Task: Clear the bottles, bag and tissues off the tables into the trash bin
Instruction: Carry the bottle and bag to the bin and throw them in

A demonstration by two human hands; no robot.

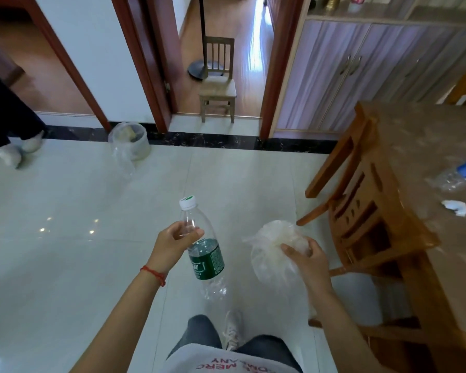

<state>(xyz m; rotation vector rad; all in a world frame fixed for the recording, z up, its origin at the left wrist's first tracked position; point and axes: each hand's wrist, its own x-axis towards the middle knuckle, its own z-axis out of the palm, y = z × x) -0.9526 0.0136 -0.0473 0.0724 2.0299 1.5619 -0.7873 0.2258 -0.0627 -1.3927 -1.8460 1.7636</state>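
Observation:
My left hand point(172, 244) grips the upper part of a clear plastic bottle with a green label point(205, 254) and a white cap, held upright over the floor. My right hand point(308, 261) is closed on a crumpled clear plastic bag point(271, 246). The trash bin point(131, 140), lined with a clear bag, stands on the floor by the far wall, ahead and to the left. On the table point(420, 146) at the right lie a crushed bottle with a blue label point(460, 172) and a white tissue wad point(455, 207).
A wooden chair point(361, 211) is tucked against the table's left side. Another person's legs point(8, 125) stand at the far left. A small wooden chair point(218, 84) sits in the doorway ahead, beside a purple cabinet point(361, 74). Pale tiled floor lies between me and the bin.

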